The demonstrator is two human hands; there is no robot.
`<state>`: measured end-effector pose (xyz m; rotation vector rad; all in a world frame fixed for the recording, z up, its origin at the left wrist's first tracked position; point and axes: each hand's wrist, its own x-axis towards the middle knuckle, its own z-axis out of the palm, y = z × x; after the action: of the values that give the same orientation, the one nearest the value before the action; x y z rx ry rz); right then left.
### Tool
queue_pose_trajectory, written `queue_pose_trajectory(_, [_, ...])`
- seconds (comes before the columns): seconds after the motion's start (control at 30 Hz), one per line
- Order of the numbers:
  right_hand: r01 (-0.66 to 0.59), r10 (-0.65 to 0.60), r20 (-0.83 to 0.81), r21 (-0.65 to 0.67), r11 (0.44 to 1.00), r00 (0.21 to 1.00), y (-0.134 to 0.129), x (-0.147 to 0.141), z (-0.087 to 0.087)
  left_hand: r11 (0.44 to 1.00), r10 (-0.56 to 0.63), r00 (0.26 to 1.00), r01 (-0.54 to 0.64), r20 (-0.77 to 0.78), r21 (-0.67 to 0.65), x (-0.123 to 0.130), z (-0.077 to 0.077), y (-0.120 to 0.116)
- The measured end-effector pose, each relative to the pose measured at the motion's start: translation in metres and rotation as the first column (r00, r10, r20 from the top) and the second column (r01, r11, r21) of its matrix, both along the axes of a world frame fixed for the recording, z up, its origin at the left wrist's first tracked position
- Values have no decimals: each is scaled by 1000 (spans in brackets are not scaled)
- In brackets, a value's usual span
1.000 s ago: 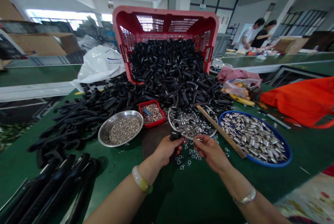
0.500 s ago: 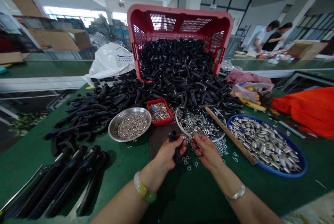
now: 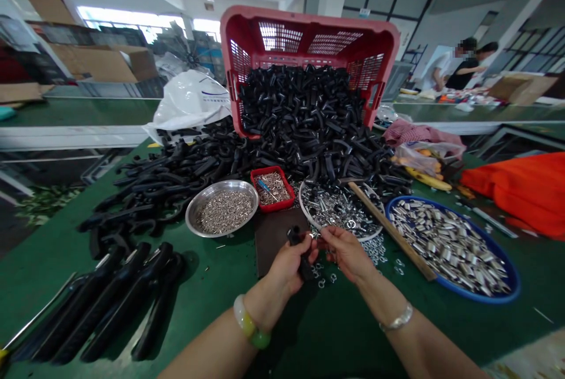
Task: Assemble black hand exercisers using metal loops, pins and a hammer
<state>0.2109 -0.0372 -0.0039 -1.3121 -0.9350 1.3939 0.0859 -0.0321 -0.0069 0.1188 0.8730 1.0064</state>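
Left hand [image 3: 286, 266] of mine is wrapped round the black part [image 3: 305, 268], right in front of the white dish [image 3: 371, 238]; right hand [image 3: 349, 252] pinches narrow beside it, on what I can't tell.

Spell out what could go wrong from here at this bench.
1. The left hand holds a black part with the right hand close by; anything small between their fingertips might drop among the loose metal rings and be hard to pick out.
2. The wooden handle lies partly over the white-rimmed dish; a bump could shift it and scatter the metal bits.
3. Black pieces spill from the red crate up to that dish; some might slide in.
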Motion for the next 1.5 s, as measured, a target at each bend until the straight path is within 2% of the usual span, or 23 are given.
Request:
queue_pose_trajectory(0.07, [8, -48, 206, 193, 981, 977, 1, 2, 5, 999, -44, 998, 44, -45, 6, 0, 0, -1])
queue_pose_trajectory(0.13, [-60, -87, 371, 368, 928, 925, 2, 2, 16, 994, -104, 993, 106, -55, 26, -1, 2, -2])
queue_pose_trajectory(0.17, [-112, -77, 420, 406, 907, 904, 2, 1, 23, 990, -136, 990, 137, -45, 36, -3, 3, -2])
queue_pose_trajectory(0.27, [-230, 4, 475, 419, 879, 880, 3, -3, 44, 970, -240, 971, 240, 4, 41, -10, 8, -2])
queue_pose_trajectory(0.37, [-304, 48, 515, 425, 853, 856, 6, -7, 56, 942, -334, 938, 332, 91, 34, -17, 12, -1])
queue_pose_trajectory(0.57, [-398, 81, 623, 389, 831, 778, 10, -9, 52, 900, -425, 861, 434, 280, 32, -25, 15, 1])
queue_pose_trajectory(0.7, [-471, 106, 708, 342, 813, 698, 11, -7, 55, 840, -533, 803, 540, 266, 55, -29, 11, 1])
queue_pose_trajectory(0.77, [-515, 164, 761, 248, 820, 628, 14, -6, 59, 825, -565, 810, 553, 155, 115, -33, 9, 0])
queue_pose_trajectory(0.83, [-545, 282, 747, 126, 829, 602, 19, -4, 60, 786, -606, 792, 582, 75, 206, -39, 9, -1])
queue_pose_trajectory(0.93, [-586, 503, 577, -51, 809, 644, 30, 0, 51, 695, -711, 678, 640, 186, 327, -49, 10, -1])
queue_pose_trajectory(1.0, [-548, 508, 568, -116, 828, 648, 40, 9, 40, 700, -714, 627, 620, 311, 356, -54, 11, 2])
queue_pose_trajectory(1.03, [-495, 443, 673, -130, 859, 593, 46, 16, 35, 731, -682, 636, 589, 360, 344, -55, 11, 5])
queue_pose_trajectory(1.07, [-422, 337, 809, -124, 898, 481, 52, 25, 30, 775, -632, 665, 549, 397, 313, -56, 11, 8])
queue_pose_trajectory(1.1, [-343, 210, 924, -94, 935, 319, 59, 35, 27, 824, -566, 706, 501, 426, 265, -56, 10, 12])
queue_pose_trajectory(1.13, [-286, 111, 987, -73, 955, 118, 65, 46, 25, 871, -489, 751, 446, 444, 206, -55, 9, 17])
queue_pose_trajectory(1.17, [-251, 65, 998, -64, 966, -4, 71, 56, 24, 910, -411, 792, 390, 451, 143, -53, 7, 21])
queue_pose_trajectory(1.2, [-233, 55, 994, -75, 970, -89, 76, 66, 23, 936, -342, 825, 342, 451, 84, -52, 5, 25])
queue_pose_trajectory(1.3, [-218, 107, 978, -145, 965, -178, 87, 86, 22, 963, -245, 867, 270, 433, 3, -46, -2, 34])
queue_pose_trajectory(1.4, [-234, 124, 965, -179, 956, -232, 90, 92, 21, 960, -261, 869, 278, 420, 21, -43, -6, 35])
queue_pose_trajectory(1.5, [-261, 108, 964, -172, 950, -241, 89, 95, 21, 954, -285, 866, 300, 412, 29, -43, -7, 34])
